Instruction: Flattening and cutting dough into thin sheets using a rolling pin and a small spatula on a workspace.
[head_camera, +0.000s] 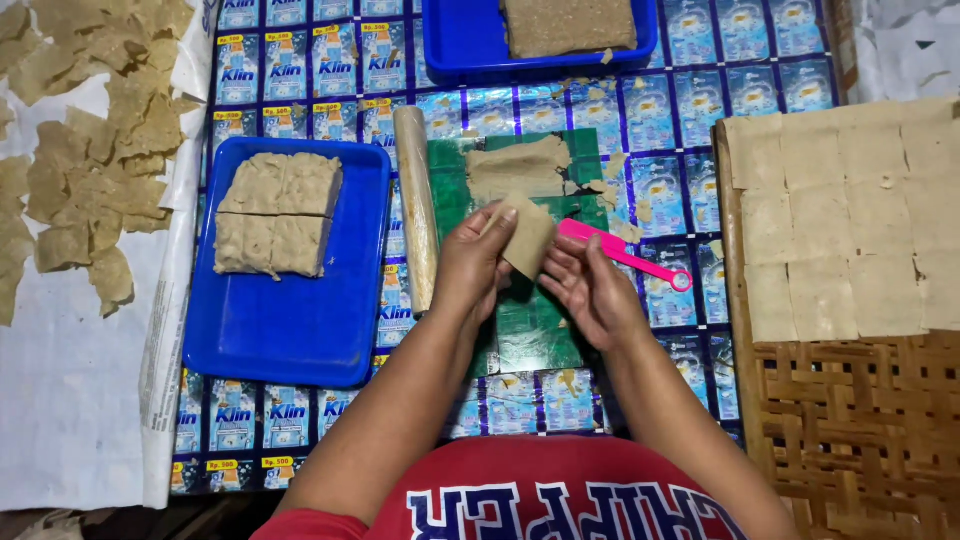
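A thin, tan dough sheet (527, 236) was pinched between the fingers of the left hand (471, 268) and the right hand (590, 290), above a green board (535, 320). Left of it, a blue tray (290, 330) held a scored dough block (278, 215); a pink knife (625, 255) lay just right.

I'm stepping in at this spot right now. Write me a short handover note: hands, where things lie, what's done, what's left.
Left hand and right hand together hold one thin dough sheet above the green board.
More rolled dough lies on the board, rolling pin to its left, pink cutter to its right.
Done: cut squares cover the woven tray.
Left: dough blocks in the blue tray.
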